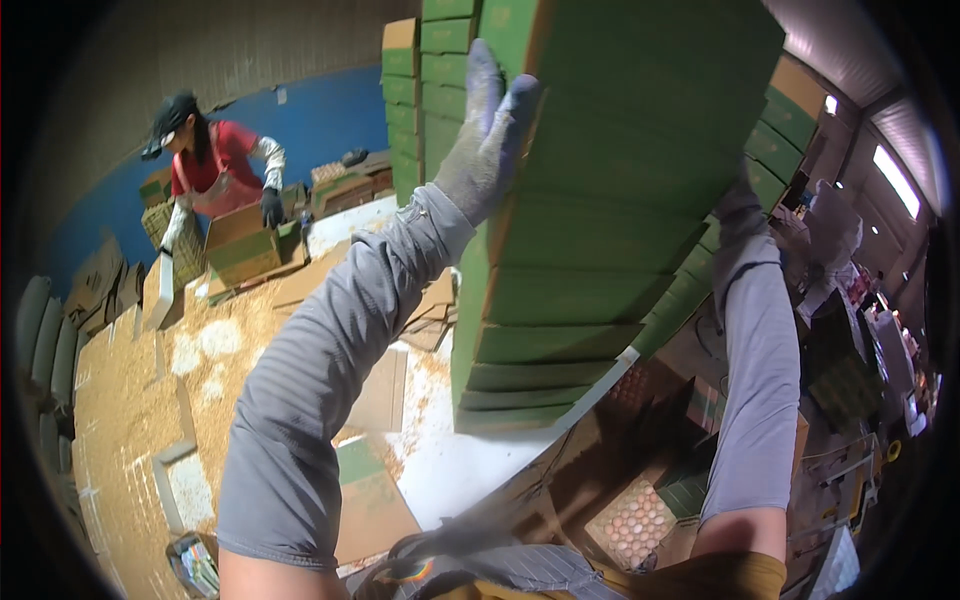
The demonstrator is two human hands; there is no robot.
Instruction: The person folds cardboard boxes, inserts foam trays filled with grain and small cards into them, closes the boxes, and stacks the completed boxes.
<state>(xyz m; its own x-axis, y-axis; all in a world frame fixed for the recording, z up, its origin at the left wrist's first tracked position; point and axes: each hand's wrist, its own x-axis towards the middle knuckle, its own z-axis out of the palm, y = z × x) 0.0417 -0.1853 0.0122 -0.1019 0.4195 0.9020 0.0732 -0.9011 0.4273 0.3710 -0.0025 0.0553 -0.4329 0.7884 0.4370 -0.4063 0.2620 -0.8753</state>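
Note:
A tall stack of green cardboard boxes (592, 225) rises right in front of me. My left hand (484, 139), in a grey and purple work glove, lies against the stack's left edge, with thumb and fingers pointing up. On the opposite side, my right hand (739, 196) is at the right edge; shadow and blur hide its fingers. The upper boxes are between my two hands. Grey sleeves cover both forearms. Under the stack is a white tabletop (465, 469). A flattened green and brown carton (375, 499) lies near its front edge.
Loose chaff or sawdust (247, 322) covers the surface at left. A co-worker (217, 161) handles an open carton (247, 244) there. More green boxes (403, 105) stand behind my stack. Below right sits a tray of eggs (636, 521). A small box with packets (196, 566) is lower left.

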